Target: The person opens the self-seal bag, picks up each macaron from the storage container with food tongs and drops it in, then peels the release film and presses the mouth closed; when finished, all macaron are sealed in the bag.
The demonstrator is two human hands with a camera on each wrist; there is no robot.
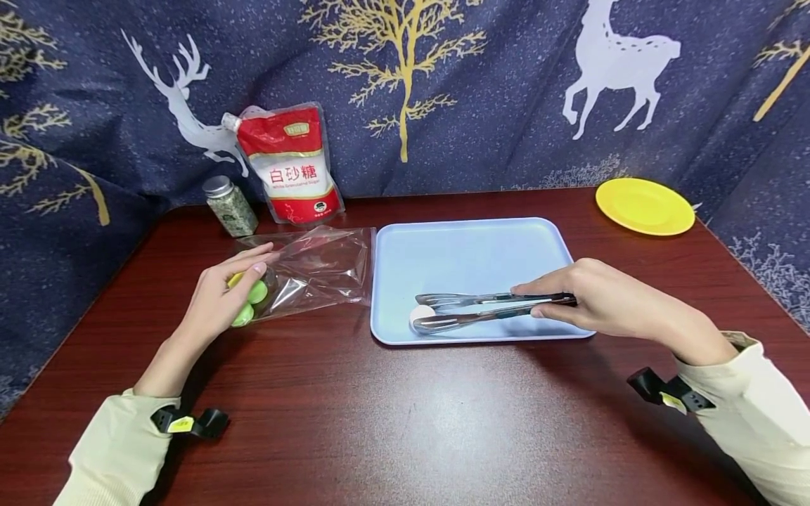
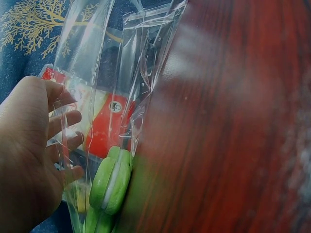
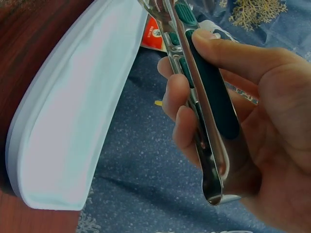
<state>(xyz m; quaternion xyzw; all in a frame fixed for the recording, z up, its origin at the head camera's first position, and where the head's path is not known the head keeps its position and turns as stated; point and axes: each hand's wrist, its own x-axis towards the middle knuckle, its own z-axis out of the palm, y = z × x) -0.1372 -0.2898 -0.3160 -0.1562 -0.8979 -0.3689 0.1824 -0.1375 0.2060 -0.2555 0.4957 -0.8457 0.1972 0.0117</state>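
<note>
Table (image 1: 392,422) was dark red wood, with a light blue tray (image 1: 468,246) at centre and a clear plastic bag (image 1: 316,270) lying just beside the tray's 9 o'clock edge. Sugar pouch (image 1: 292,165) and a spice jar (image 1: 230,206) stood at 12 o'clock of the bag; a yellow plate (image 1: 644,205) sat well apart, at 2 o'clock of the tray.

Right hand (image 1: 588,302) was curled round the handles of the metal tongs (image 1: 481,309), thumb on top, fingers underneath. White macaron (image 1: 420,316) lay at the tray's 7 o'clock corner, at the far end of the tongs from the hand, roughly 9 o'clock of it. Tips were at the macaron; whether they actually clamped it could not be told from the head view, and the right wrist view showed only the handles.

Left hand (image 1: 218,302) held the bag's near end, fingers lightly curled against the film. Green macarons (image 2: 111,187) sat inside, just past the fingertips (image 2: 73,141) at about 3 o'clock in the left wrist view.

Risks, as a judgement:
- Squeezing too hard would likely crack the shell.
- Gripping too lightly, or off-centre on a round edge, could let it slip back onto the tray or roll onto the table.
- Bag mouth looked fairly flat; if it was not spread, the tongs could snag the film.
</note>
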